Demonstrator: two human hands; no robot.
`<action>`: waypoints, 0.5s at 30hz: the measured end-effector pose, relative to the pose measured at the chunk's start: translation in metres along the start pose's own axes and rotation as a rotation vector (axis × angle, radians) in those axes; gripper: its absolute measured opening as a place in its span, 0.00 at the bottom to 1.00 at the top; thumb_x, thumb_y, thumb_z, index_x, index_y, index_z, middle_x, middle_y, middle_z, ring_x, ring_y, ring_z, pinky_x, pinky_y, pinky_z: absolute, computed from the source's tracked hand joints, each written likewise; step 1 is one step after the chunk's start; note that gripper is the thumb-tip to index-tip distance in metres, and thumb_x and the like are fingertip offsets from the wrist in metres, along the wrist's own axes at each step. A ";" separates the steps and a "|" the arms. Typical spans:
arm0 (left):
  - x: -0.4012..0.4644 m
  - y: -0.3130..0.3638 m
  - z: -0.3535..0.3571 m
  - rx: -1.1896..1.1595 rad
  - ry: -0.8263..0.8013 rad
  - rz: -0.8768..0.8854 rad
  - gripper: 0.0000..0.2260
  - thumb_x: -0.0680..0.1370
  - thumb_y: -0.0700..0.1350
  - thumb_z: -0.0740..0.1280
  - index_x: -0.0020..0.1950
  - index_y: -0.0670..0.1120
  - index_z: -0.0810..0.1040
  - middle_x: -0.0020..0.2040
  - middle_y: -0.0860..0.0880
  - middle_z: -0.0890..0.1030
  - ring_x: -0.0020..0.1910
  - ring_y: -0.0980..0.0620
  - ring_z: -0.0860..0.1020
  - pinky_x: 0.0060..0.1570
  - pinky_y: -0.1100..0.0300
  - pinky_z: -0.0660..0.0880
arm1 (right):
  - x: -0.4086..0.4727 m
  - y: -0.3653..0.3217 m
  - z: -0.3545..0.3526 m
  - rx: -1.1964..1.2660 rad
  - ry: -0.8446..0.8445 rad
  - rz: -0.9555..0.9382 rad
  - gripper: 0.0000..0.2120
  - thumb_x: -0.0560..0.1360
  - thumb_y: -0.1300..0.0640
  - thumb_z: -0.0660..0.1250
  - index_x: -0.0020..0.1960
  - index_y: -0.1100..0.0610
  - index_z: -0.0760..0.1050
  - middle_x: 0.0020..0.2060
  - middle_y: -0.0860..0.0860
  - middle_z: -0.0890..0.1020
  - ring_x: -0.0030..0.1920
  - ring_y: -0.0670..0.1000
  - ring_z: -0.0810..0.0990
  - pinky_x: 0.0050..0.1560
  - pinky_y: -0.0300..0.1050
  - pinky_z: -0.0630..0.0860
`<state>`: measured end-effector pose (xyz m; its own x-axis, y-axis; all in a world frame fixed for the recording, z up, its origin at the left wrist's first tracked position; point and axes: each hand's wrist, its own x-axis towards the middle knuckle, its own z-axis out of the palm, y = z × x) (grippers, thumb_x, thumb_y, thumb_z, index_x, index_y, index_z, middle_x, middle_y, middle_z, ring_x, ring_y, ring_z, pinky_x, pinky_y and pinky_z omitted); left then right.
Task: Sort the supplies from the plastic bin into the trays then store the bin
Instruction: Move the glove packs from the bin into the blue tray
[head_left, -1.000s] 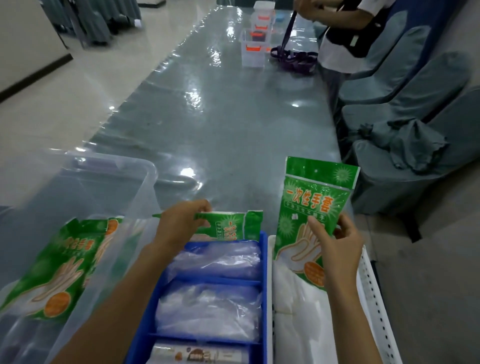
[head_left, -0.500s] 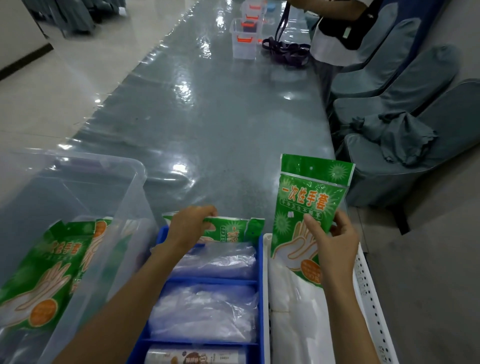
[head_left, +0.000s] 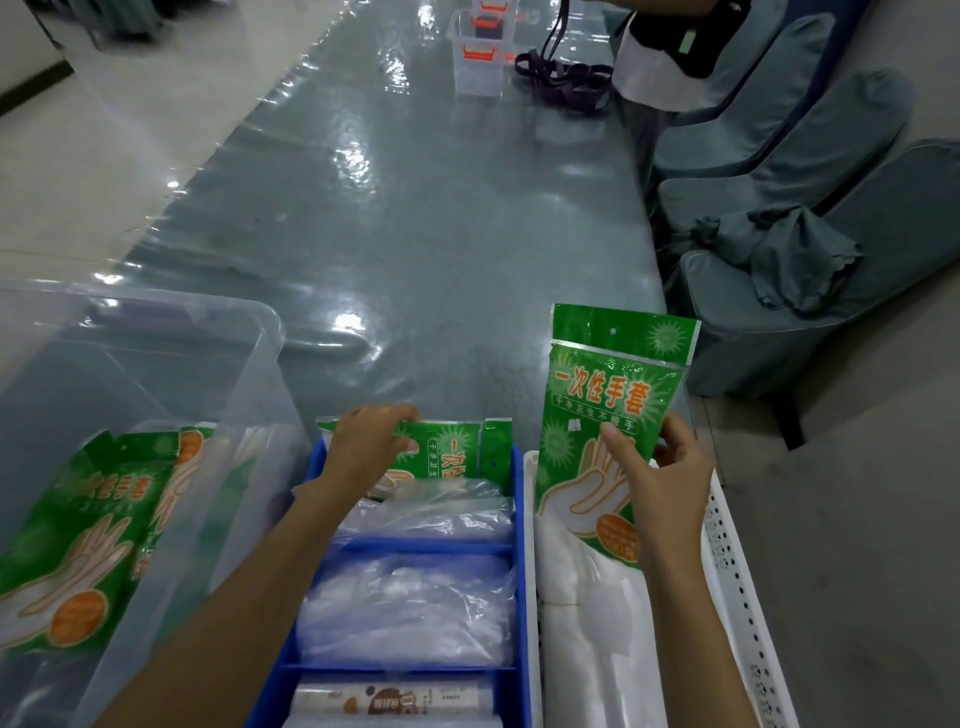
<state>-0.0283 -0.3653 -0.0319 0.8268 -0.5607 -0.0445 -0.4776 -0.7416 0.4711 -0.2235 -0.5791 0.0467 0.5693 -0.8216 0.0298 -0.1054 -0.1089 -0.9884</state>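
Observation:
My right hand (head_left: 662, 478) holds a green packet of disposable gloves (head_left: 608, 395) upright over the far end of the white perforated tray (head_left: 737, 587). My left hand (head_left: 366, 447) grips a second green glove packet (head_left: 449, 449), which stands on edge in the far compartment of the blue divided tray (head_left: 519, 561). The clear plastic bin (head_left: 208, 374) stands at the left with more green glove packets (head_left: 88, 535) inside it.
The blue tray holds clear plastic bags (head_left: 415, 603) and a printed roll (head_left: 389, 701); white folded goods (head_left: 587, 623) lie in the white tray. Grey covered chairs (head_left: 789, 260) line the table's right side. Far off stand small clear boxes (head_left: 478, 62), purple straps (head_left: 561, 83) and another person (head_left: 670, 47).
My left hand has pushed its packet lower into the blue tray's far compartment. My right hand's packet stays upright over the white tray. The view has tilted down a little.

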 end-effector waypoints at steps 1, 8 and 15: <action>0.000 -0.001 0.000 -0.012 0.007 0.004 0.14 0.72 0.45 0.73 0.58 0.48 0.80 0.53 0.49 0.83 0.54 0.48 0.78 0.59 0.53 0.67 | 0.000 0.000 0.000 -0.001 -0.006 -0.004 0.10 0.71 0.59 0.74 0.51 0.56 0.79 0.43 0.50 0.85 0.46 0.54 0.83 0.43 0.48 0.81; 0.001 0.006 -0.009 -0.114 0.062 0.092 0.16 0.75 0.50 0.70 0.62 0.49 0.76 0.57 0.51 0.81 0.56 0.51 0.78 0.60 0.49 0.73 | 0.001 -0.009 0.005 0.007 -0.044 -0.030 0.08 0.71 0.56 0.75 0.49 0.53 0.79 0.44 0.50 0.85 0.48 0.55 0.83 0.50 0.59 0.81; -0.013 0.069 -0.041 -0.440 0.022 0.155 0.21 0.76 0.53 0.67 0.68 0.51 0.71 0.61 0.55 0.78 0.59 0.58 0.76 0.60 0.60 0.72 | -0.006 -0.037 0.020 0.198 -0.143 -0.032 0.05 0.73 0.59 0.72 0.48 0.53 0.81 0.46 0.53 0.86 0.49 0.58 0.84 0.52 0.59 0.81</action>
<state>-0.0602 -0.3944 0.0376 0.7639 -0.6413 0.0724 -0.4286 -0.4203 0.7998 -0.2069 -0.5594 0.0800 0.6807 -0.7306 0.0537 0.0682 -0.0098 -0.9976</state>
